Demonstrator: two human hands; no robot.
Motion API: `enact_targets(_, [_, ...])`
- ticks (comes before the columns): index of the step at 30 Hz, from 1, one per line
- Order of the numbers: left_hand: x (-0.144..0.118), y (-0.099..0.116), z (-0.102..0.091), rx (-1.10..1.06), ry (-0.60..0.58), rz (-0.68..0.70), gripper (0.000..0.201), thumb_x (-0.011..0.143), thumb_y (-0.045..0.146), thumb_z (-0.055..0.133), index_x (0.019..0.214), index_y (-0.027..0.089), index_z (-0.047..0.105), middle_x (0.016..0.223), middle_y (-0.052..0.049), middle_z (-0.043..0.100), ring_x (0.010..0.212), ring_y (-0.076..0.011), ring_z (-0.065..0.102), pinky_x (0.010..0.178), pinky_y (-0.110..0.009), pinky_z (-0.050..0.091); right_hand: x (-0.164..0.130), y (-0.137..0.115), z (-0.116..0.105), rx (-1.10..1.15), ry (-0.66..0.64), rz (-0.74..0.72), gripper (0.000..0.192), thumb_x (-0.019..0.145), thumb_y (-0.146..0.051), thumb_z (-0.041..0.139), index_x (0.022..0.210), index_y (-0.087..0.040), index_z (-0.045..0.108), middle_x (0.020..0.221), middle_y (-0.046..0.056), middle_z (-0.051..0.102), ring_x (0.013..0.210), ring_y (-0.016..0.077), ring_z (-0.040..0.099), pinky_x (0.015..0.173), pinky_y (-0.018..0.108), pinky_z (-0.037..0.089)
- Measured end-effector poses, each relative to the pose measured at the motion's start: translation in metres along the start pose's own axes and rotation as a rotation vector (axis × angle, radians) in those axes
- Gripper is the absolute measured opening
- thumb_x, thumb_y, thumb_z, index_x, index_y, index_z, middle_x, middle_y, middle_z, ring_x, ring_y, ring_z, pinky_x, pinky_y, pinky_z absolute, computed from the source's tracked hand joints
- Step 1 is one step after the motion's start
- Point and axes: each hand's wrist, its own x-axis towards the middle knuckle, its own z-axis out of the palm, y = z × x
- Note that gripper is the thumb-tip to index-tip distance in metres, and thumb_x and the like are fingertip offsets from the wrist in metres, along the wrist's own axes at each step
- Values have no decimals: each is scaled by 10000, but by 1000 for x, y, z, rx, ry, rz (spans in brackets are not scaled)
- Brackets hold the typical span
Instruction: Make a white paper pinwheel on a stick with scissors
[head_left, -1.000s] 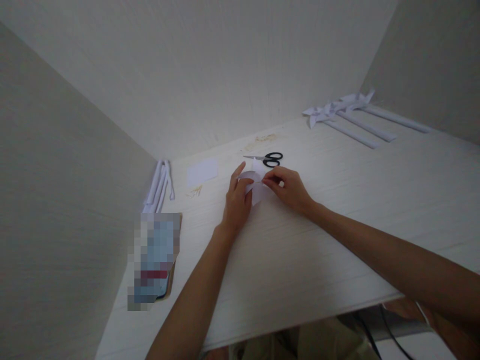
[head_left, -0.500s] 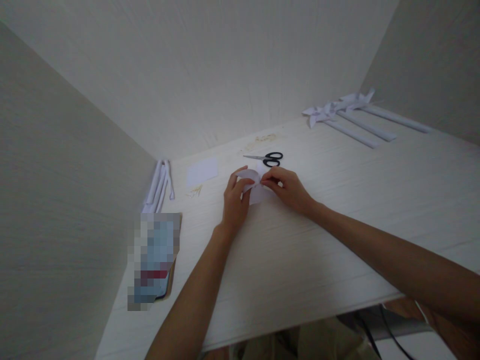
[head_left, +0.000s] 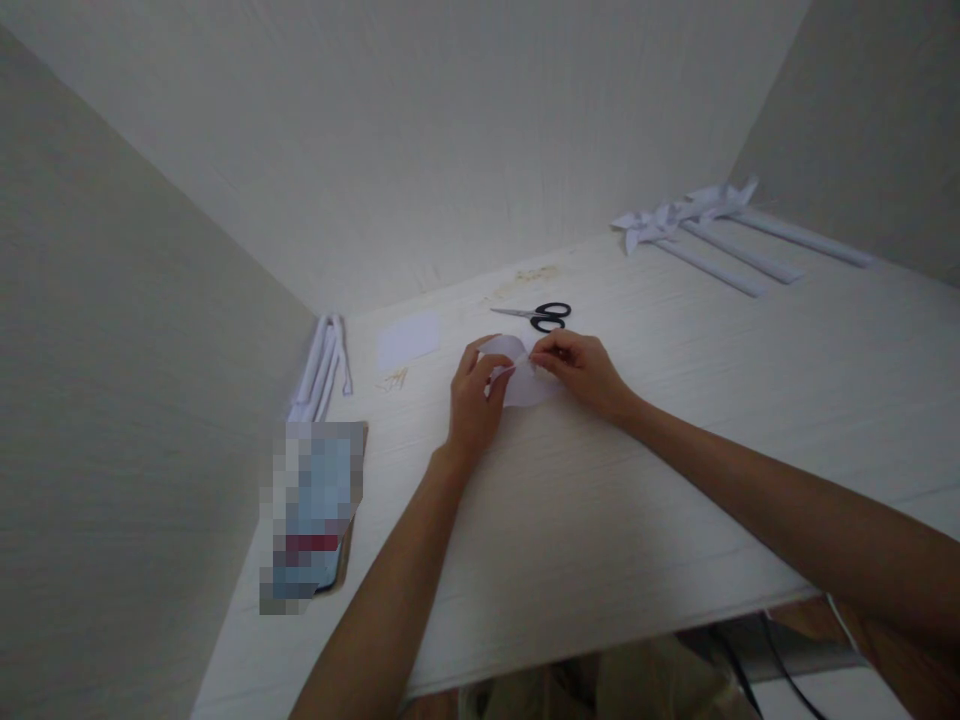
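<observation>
A sheet of white paper (head_left: 531,388) is between my two hands, with part of it curled over into a loop. My left hand (head_left: 475,400) is closed on the curled part, thumb in front and fingers behind. Thumb and fingertips of my right hand (head_left: 577,368) pinch together at the paper's middle. Whatever small thing sits in that pinch is too fine to make out. Just beyond the paper lie scissors (head_left: 551,317) with black handles, their blades pointing left.
Paper pinwheels (head_left: 667,220) on rolled paper sticks (head_left: 750,252) lie at the back right. Rolled paper tubes (head_left: 321,365), a flat paper piece (head_left: 407,340) and small pale sticks (head_left: 394,379) are on the left. A blurred phone-like object (head_left: 319,515) lies nearer on the white table (head_left: 562,560).
My right hand has shifted slightly right, and the curl of paper in my left hand has opened a little wider. The whole view has also moved slightly.
</observation>
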Motion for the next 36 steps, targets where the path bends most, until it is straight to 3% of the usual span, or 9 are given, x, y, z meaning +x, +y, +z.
enact_targets(16, [-2,-3,0,-26,-20,52,129,771,111,491,825,175,589,1049,-65,528,842,-122,549,645,-224,482,1,5,-2,101,-80,21,94,721,-233,545,684,-155,582,639,4,567,586,110,492,558,242,371])
enact_targets(27, [-1,-4,0,-11,-12,79,122,765,124,514,804,171,619,1037,-70,537,791,-108,567,641,-223,490,0,3,-3,11,-74,-52,76,719,-213,555,678,-176,606,658,3,585,615,113,507,571,238,382])
enact_targets(36, [-1,-3,0,-67,-3,62,110,758,158,536,792,174,639,1002,-61,549,769,-105,590,559,-187,504,3,3,-4,203,-111,74,74,635,-235,637,636,-161,630,589,-2,593,549,106,516,535,246,401])
